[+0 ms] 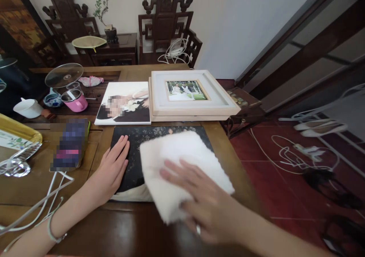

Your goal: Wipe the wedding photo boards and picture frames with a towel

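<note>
A dark photo panel [134, 150] lies flat near the front of the wooden table [34, 188]. My left hand [112, 169] rests flat on its left edge, fingers stretched out. A white cloth [176, 162] is spread over the panel's right part. My right hand [199, 200] presses flat on the cloth, fingers extended and slightly blurred by motion; a ring shows on one finger.
Behind the panel lie a frameless photo print [124, 103] and a stack of white picture frames [191, 93]. At left stand a pink pot [75, 100], a glass lid [64, 75], a white cup [28, 108] and a gold tray [19, 129]. Cables lie on the red floor [285, 162] at right.
</note>
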`<action>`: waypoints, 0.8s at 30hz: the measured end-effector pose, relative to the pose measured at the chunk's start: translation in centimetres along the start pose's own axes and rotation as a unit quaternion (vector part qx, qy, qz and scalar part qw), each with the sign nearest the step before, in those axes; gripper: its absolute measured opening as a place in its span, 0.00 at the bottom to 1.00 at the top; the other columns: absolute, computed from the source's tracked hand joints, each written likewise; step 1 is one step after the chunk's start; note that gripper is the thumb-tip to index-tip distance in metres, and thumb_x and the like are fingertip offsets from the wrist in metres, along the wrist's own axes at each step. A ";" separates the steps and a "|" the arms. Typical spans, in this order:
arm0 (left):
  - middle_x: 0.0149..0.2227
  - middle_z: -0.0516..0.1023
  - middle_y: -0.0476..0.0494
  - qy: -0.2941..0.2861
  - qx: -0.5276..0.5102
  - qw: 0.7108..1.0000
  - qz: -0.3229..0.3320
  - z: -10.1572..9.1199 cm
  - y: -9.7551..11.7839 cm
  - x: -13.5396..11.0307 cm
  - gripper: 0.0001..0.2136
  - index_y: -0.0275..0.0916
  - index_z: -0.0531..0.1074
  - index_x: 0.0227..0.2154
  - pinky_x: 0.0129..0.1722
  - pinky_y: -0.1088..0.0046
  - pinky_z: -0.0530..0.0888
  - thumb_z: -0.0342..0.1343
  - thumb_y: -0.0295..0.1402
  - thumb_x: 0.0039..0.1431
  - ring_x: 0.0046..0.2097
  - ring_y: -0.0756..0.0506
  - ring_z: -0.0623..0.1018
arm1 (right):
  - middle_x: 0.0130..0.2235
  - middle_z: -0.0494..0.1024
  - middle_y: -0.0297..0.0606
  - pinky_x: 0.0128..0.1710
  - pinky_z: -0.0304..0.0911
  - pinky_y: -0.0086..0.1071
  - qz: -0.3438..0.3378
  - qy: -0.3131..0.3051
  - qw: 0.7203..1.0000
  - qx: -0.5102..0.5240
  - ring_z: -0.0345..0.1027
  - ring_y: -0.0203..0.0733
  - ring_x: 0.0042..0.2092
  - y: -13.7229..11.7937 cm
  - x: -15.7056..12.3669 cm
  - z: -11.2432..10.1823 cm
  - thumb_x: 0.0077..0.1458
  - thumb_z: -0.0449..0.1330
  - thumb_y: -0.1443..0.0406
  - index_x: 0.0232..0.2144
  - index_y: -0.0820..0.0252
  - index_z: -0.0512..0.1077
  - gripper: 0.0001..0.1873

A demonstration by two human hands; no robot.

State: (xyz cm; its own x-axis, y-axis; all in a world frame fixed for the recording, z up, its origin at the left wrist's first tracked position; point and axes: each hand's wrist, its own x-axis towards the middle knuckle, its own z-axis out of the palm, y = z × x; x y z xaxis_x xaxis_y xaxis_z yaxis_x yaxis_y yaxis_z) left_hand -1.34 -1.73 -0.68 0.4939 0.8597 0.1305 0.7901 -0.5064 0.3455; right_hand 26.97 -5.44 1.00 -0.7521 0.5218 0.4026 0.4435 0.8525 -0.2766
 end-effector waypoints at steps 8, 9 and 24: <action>0.70 0.45 0.39 -0.002 -0.001 1.000 0.001 -0.1 0.0 -0.1 0.27 0.46 0.38 0.68 0.64 0.50 0.55 0.37 0.29 0.69 0.69 0.39 0.48 | 0.57 0.72 0.43 0.57 0.59 0.49 -0.020 0.010 0.999 0.042 0.59 0.49 0.62 0.0 0.0 0.0 0.53 0.55 0.66 0.24 0.56 0.72 0.09; 0.70 0.45 0.39 0.000 -0.001 1.000 0.003 -0.1 0.0 -0.1 0.27 0.46 0.39 0.68 0.65 0.50 0.55 0.38 0.29 0.69 0.69 0.39 0.48 | 0.56 0.72 0.45 0.56 0.60 0.50 -0.013 0.026 0.999 0.032 0.60 0.50 0.61 1.4 0.7 0.0 0.53 0.54 0.66 0.25 0.57 0.73 0.08; 0.70 0.45 0.38 -0.014 -0.001 1.000 0.005 -0.2 -0.2 0.1 0.27 0.46 0.38 0.68 0.64 0.50 0.56 0.37 0.29 0.69 0.69 0.38 0.47 | 0.56 0.72 0.45 0.55 0.61 0.50 -0.037 -0.029 0.999 0.006 0.58 0.54 0.62 -3.0 0.4 1.3 0.56 0.56 0.62 0.29 0.58 0.76 0.10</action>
State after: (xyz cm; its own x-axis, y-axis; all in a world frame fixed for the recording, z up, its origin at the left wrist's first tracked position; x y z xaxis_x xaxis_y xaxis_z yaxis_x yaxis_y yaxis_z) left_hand -1.46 -1.53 -0.56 0.5109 0.8527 0.1086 0.7849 -0.5143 0.3455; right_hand 24.72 -7.88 0.83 -0.8099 0.4543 0.3711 0.3796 0.8882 -0.2588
